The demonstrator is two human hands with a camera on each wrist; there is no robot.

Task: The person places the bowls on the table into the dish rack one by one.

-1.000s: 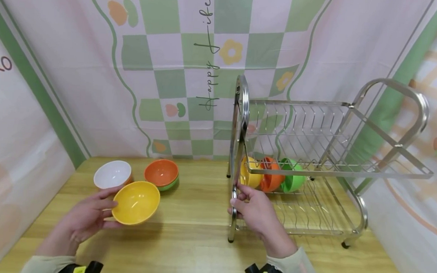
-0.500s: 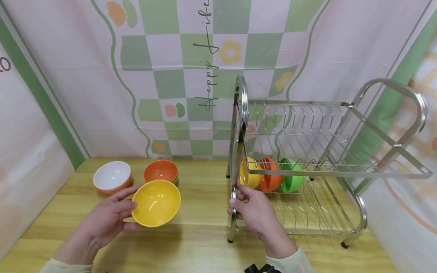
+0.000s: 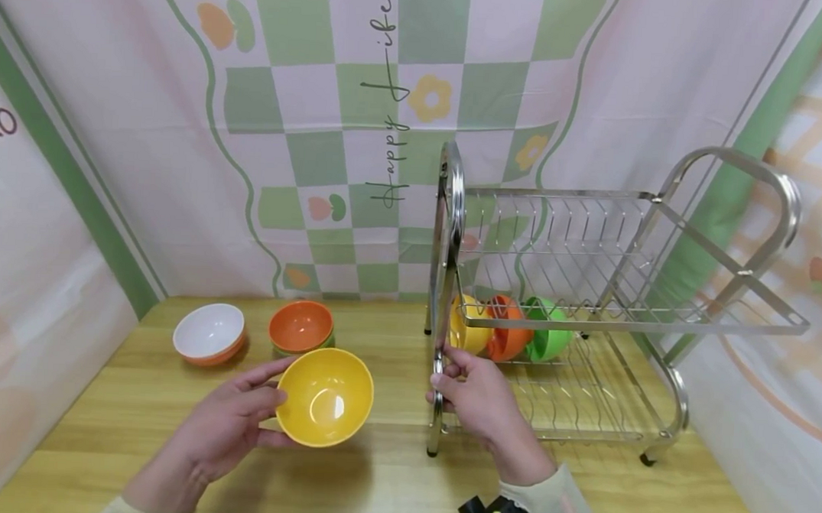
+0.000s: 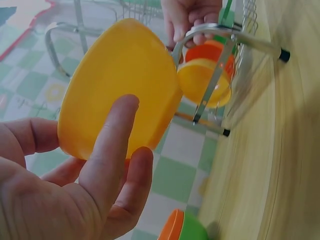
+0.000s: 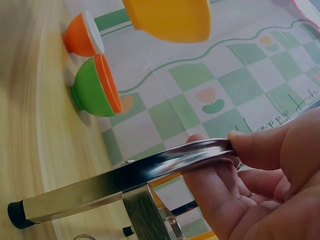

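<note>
A yellow bowl [image 3: 325, 398] is tilted above the table, its inside facing the head camera. My left hand [image 3: 227, 424] grips it by its left side; in the left wrist view the fingers [image 4: 112, 145] spread over its outside. With thumb and fingers my right hand [image 3: 480, 401] holds the front left post of the metal dish rack [image 3: 436, 411], as the right wrist view shows around the curved bar [image 5: 195, 152]. On the rack's lower tier a yellow bowl [image 3: 472, 336], an orange bowl [image 3: 510, 341] and a green bowl [image 3: 550, 339] stand on edge in a row.
Behind the left hand, a white-lined orange bowl [image 3: 209, 333] sits on the wooden table [image 3: 401, 486]. Beside it an orange-lined bowl [image 3: 301, 327] with green outside stands upright. The rack's upper tier [image 3: 628, 325] overhangs the lower one. A patterned curtain [image 3: 360, 155] closes the back.
My left hand has carried the yellow bowl rightward, away from the white-lined bowl and toward the rack. The right hand keeps its hold on the rack post.
</note>
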